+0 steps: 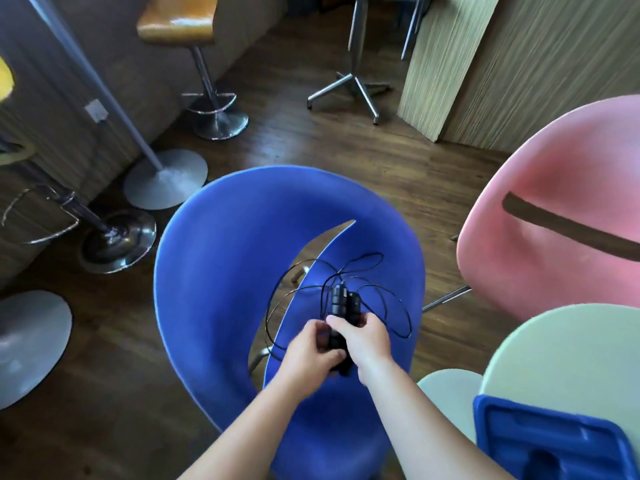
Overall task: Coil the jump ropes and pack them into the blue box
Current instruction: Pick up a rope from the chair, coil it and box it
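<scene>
Rope is held in both hands over the blue chair, mid-frame.

At far left a grey disc base lies on the wood floor. Above it stands a chrome stool base with a wire footrest. Just right of that is a flat grey stand base whose pole slants up and left. An orange stool stands farther back.

On the blue chair's seat side, the left hand curls its fingers round the lower ends of the two black handles. The right hand touches it and grips the same handles a little higher, thumb laid across them. Both hands are close together and clamped on the handles, which lie side by side and point away from the person. The thin black cord spreads from the handle tips in loose, uneven loops. Some hang left over the gap in the chair's back, and others hang right over the seat edge.

Behind, a metal star base stands beside a striped panel.

To the right is a pink chair, and below it a pale green chair. The open box, blue, sits at the lower right corner, well apart from the rope.
</scene>
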### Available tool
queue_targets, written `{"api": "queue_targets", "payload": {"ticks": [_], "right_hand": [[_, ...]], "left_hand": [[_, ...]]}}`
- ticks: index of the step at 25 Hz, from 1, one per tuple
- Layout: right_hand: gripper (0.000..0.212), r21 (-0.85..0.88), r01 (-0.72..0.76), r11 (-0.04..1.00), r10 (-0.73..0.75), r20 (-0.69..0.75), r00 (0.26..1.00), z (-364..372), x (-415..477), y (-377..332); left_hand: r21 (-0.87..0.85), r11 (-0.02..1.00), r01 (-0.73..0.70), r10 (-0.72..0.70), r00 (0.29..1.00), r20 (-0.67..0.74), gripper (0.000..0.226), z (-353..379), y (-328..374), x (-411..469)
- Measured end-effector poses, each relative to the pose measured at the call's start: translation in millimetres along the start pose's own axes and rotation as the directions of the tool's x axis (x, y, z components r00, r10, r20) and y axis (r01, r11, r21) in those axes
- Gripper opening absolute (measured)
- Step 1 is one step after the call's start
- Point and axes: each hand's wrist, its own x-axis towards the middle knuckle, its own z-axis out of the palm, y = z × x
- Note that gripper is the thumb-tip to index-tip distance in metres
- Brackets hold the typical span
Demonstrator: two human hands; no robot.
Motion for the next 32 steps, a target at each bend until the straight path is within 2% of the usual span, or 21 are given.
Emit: {"api": "queue_targets", "payload": {"ticks": [3, 6, 10, 11, 13, 15, 16, 18, 19, 20, 21, 22, 23, 24, 26, 30, 32], "right_hand": [[0.04, 0.04, 0.042, 0.998, -0.043, 0.019, 0.999, -21, -65, -24], [0.037, 0.02, 0.134, 0.991, -0.133, -0.024, 0.991, -34, -119, -42], [0.015, -0.269, 0.318, 0.909, -0.346, -0.06, 0.936, -50, -189, -54], [0.017, -0.355, 0.36, 0.863, -0.399, -0.038, 0.916, -54, -205, -52], [0.025, -0.547, 0.434, 0.716, -0.514, 0.009, 0.858, -64, -240, -46], [0.037, -0.724, 0.502, 0.472, -0.649, 0.1, 0.754, -79, -274, -39], [0.043, -0.799, 0.509, 0.32, -0.703, 0.16, 0.693, -88, -293, -37], [0.051, -0.876, 0.477, 0.067, -0.753, 0.27, 0.6, -109, -329, -36], [0.051, -0.883, 0.47, -0.011, -0.765, 0.31, 0.564, -122, -345, -36], [0.048, -0.88, 0.472, -0.057, -0.779, 0.335, 0.53, -138, -363, -35], [0.043, -0.873, 0.481, -0.081, -0.792, 0.349, 0.501, -155, -379, -34], [0.041, -0.867, 0.492, -0.077, -0.801, 0.347, 0.487, -173, -395, -32], [0.041, -0.864, 0.5, -0.057, -0.813, 0.331, 0.479, -193, -412, -27], [0.042, -0.864, 0.503, -0.029, -0.827, 0.303, 0.473, -214, -427, -20], [0.045, -0.862, 0.505, 0.05, -0.866, 0.214, 0.451, -257, -460, 3], [0.046, -0.802, 0.524, 0.285, -0.919, -0.074, 0.387, -353, -512, 60], [0.045, -0.802, 0.471, 0.368, -0.909, -0.204, 0.364, -409, -535, 88]], "left_hand": [[-0.014, 0.996, -0.093, 0.093, 0.996, 0.006, 0.039, 1, 31, -73], [-0.031, 0.978, -0.208, 0.209, 0.978, 0.024, 0.036, 3, 49, -133], [-0.101, 0.939, -0.329, 0.339, 0.935, 0.105, 0.041, -5, 39, -206], [-0.108, 0.923, -0.369, 0.378, 0.922, 0.086, 0.042, -11, 34, -220], [-0.041, 0.865, -0.501, 0.497, 0.864, -0.075, 0.043, -26, 34, -237], [0.124, 0.782, -0.612, 0.623, 0.752, -0.216, 0.056, -47, 49, -247], [0.241, 0.717, -0.654, 0.697, 0.688, -0.204, 0.066, -58, 61, -252], [0.447, 0.5, -0.742, 0.821, 0.57, 0.028, 0.08, -72, 87, -264], [0.499, 0.372, -0.783, 0.835, 0.517, 0.189, 0.076, -74, 99, -270], [0.51, 0.258, -0.821, 0.822, 0.464, 0.331, 0.064, -70, 110, -281], [0.488, 0.186, -0.853, 0.8, 0.42, 0.428, 0.046, -64, 117, -291], [0.463, 0.178, -0.868, 0.777, 0.412, 0.475, 0.027, -55, 124, -306], [0.416, 0.204, -0.886, 0.752, 0.414, 0.512, 0.01, -45, 127, -321], [0.371, 0.279, -0.886, 0.712, 0.45, 0.54, 0.013, -33, 128, -339], [0.233, 0.43, -0.872, 0.606, 0.47, 0.641, 0.025, 0, 129, -374], [-0.021, 0.707, -0.707, 0.398, 0.373, 0.838, 0.033, 83, 122, -448], [-0.066, 0.808, -0.586, 0.348, 0.384, 0.855, 0.04, 133, 107, -487]]}}
